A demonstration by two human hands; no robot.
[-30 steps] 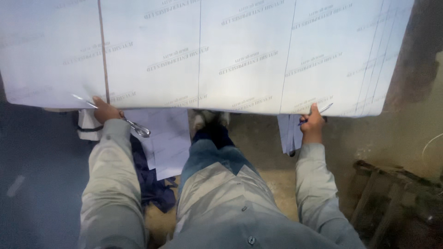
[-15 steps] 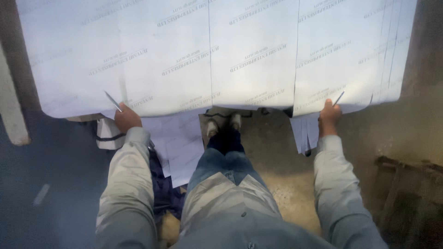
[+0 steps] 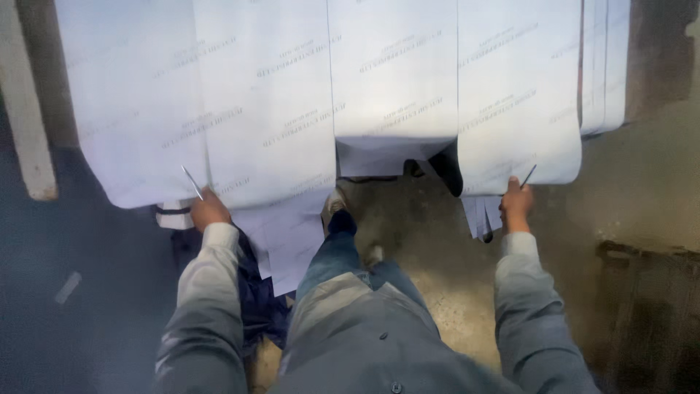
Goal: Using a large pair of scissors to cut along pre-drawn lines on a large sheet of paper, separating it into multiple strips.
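Observation:
Several wide white sheets with faint printed marks hang side by side in front of me, their lower edges curling toward me. My left hand grips the lower edge of the left sheets and also holds a thin metal rod that sticks up over the sheet. My right hand pinches the bottom edge of the right sheet, with a second thin rod in its fingers. The middle sheet ends higher than its neighbours.
Loose white sheets lie on the floor below my left arm, next to dark blue cloth. My leg and shoe stand on a dusty concrete floor. A pale post rises at left. A dark metal frame sits at right.
The sheets' lower edges have moved down and toward me, and both hands have dropped with them. The middle sheet now hangs shorter, exposing the floor behind.

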